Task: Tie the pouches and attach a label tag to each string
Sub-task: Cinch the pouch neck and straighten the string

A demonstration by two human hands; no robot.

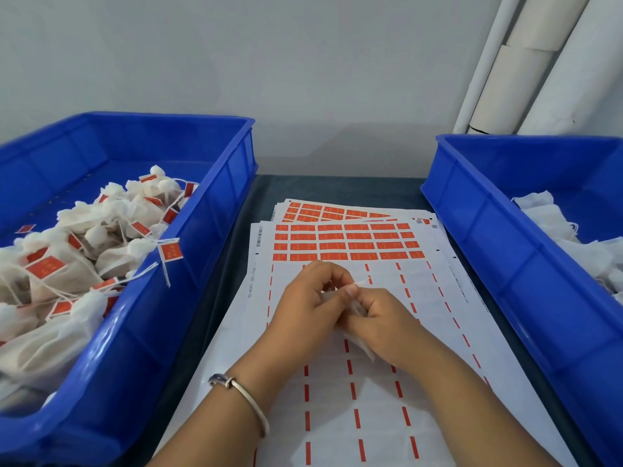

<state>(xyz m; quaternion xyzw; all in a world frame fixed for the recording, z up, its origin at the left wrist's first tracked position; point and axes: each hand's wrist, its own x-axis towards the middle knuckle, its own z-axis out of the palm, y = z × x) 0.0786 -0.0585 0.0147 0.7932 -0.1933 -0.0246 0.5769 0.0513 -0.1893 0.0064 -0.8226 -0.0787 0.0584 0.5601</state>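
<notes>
Both hands meet over the middle of a label sheet (337, 399). My left hand (306, 308) and my right hand (381, 318) pinch a small white pouch (362, 347) between their curled fingers. The pouch is mostly hidden; its lower corner pokes out under the right hand, and a thin white end (360, 282) sticks up between the fingertips. Rows of orange label tags (344, 242) fill the sheet's far part. The near part holds only red dashes.
A blue bin (215, 230) on the left holds several tied pouches with orange tags (81, 251). A second blue bin (499, 251) on the right holds several white pouches without tags (553, 214). More label sheets (330, 210) lie beneath. White tubes (512, 75) lean at the back right.
</notes>
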